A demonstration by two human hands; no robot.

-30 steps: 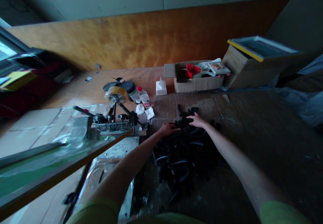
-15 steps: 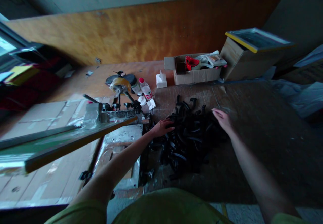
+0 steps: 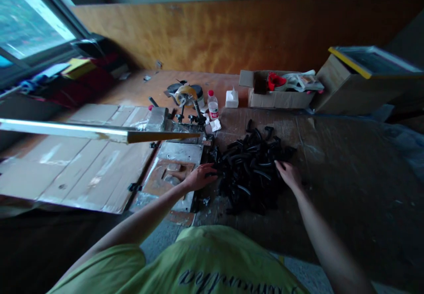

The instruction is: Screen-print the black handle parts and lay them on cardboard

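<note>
A heap of black curved handle-like pieces (image 3: 251, 170) lies on the dark tabletop in front of me. My left hand (image 3: 201, 177) is at the heap's left side, over the edge of a metal base plate (image 3: 180, 150). Its fingers are curled round a small dark piece, mostly lost against the black background. My right hand (image 3: 289, 173) reaches into the heap's right edge with thumb and fingers drawn together; what lies between them is too dark to make out. A brown block (image 3: 159, 183) with raised shapes sits on the base plate.
A long frame (image 3: 66, 128) is raised over the plate and flattened cardboard (image 3: 96, 157) at left. Behind stand a clamp mechanism (image 3: 185, 104), a red-capped bottle (image 3: 213, 106), a tissue pack (image 3: 232, 99) and an open carton (image 3: 278, 99). A yellow-edged frame (image 3: 351, 64) tops another box.
My view has turned left, showing more window. My left hand has moved off the heap's top to its left side, toward the plate. My right hand has come in against the heap.
</note>
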